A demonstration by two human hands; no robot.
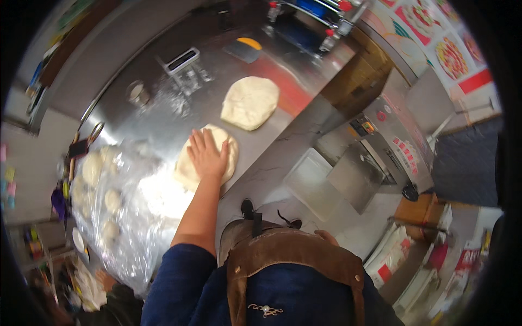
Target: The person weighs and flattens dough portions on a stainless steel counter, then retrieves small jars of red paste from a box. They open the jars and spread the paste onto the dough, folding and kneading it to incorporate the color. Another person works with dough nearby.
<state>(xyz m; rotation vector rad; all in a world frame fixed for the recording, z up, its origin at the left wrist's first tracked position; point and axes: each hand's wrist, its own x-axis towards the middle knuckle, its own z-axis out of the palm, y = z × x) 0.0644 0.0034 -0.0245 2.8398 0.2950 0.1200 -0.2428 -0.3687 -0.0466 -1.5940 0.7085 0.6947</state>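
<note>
My left hand lies palm down on a flattened round of pale dough, its fingers somewhat apart. This dough rests on a stainless steel worktop near the front edge. Beyond it sits a second thick dough round, untouched. Loose white flour forms a bright patch left of my forearm. Several dough balls lie under a clear plastic sheet farther left. Only a small part of my right hand shows beside the brown apron; its fingers are mostly hidden.
A yellow-handled dough scraper, a rectangular container and a small cup stand toward the back. Right of the worktop is a steel machine with a tray beside it. Another person's hand is at lower left.
</note>
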